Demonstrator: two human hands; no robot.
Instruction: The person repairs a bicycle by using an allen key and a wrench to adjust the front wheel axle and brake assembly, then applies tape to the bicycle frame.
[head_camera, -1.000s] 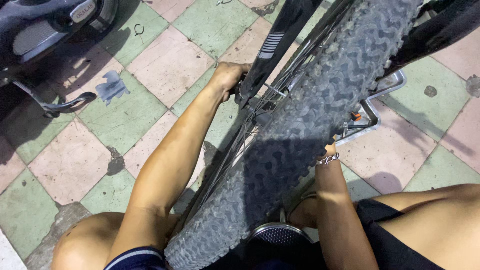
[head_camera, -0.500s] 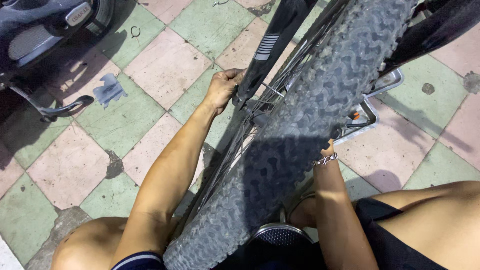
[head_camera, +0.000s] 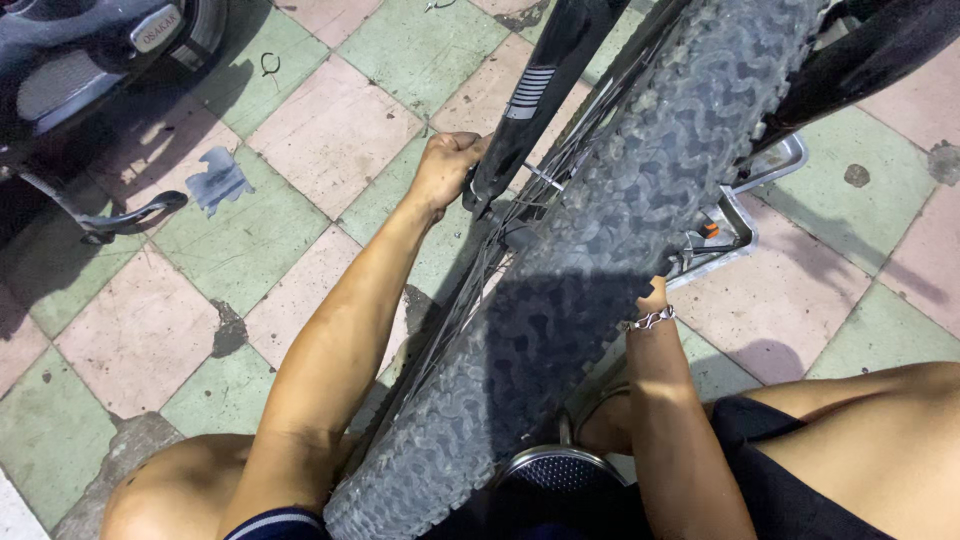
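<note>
Behind tyre (head_camera: 600, 260), right hand (head_camera: 655, 295) hidden, grip unseen

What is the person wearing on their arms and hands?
Both arms are bare, with no long sleeves and no gloves. The left hand wears nothing that shows. The right hand is mostly hidden behind the knobby tyre, but its wrist has a silver chain bracelet. A dark sleeve edge with a pale stripe shows at the top of the left arm.

Small silver oval badge (head_camera: 158, 24) on dark vehicle top left; white striped decal (head_camera: 530, 92) on black fork leg
</note>
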